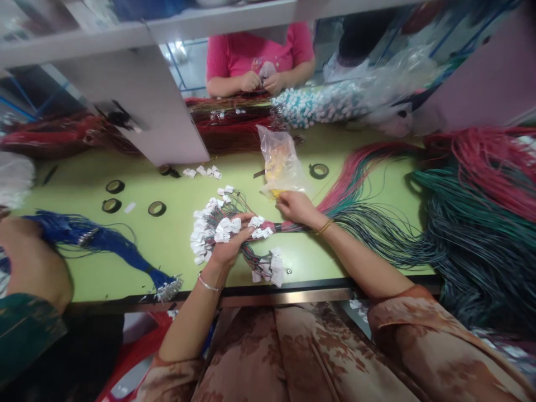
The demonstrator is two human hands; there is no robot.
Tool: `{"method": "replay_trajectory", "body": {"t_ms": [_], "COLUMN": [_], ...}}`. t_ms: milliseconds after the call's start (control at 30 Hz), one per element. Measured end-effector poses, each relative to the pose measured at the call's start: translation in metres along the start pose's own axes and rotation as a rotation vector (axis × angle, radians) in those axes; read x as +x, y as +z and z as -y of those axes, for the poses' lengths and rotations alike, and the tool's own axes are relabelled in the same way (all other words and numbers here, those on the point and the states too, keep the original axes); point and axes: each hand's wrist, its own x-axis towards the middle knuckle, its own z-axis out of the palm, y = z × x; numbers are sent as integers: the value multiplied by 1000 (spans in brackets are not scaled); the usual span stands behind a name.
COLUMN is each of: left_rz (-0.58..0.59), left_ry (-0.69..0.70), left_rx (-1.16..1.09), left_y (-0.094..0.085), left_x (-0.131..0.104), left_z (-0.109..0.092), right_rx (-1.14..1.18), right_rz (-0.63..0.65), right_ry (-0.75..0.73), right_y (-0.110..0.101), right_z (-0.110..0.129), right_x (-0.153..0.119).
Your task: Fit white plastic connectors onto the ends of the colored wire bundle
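Observation:
My left hand (228,248) is closed round part of a bundle of thin wires whose ends carry white plastic connectors (202,226). Several of these connectors lie over its fingers, hiding part of the grip. Black tape (278,227) binds the bundle just to the right. My right hand (299,207) has its fingers curled together at the near end of a clear plastic bag (288,173) of small yellow pieces (275,166). What those fingertips pinch, if anything, is too small to make out. More connectors on wires (274,268) hang toward the table's front edge.
Red, green and dark wires (377,223) run to a large heap (473,223) at right. Black tape rolls (157,209) and a blue wire bundle (121,251) lie left, beside another person's arm (37,262). A person in pink (259,61) works opposite, behind teal-and-white connectors (310,106).

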Motion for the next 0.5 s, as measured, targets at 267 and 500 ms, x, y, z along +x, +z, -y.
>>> {"method": "replay_trajectory", "body": {"t_ms": [267, 500], "left_rz": [-31, -16], "left_ry": [39, 21], "left_rx": [-14, -14], "left_y": [3, -2], "left_x": [0, 1], "left_z": [0, 4], "right_rx": [1161, 1361], "right_rz": [82, 199], "right_ry": [118, 18], "right_y": [-3, -11], "right_z": [21, 54], "right_x": [-9, -22]}}
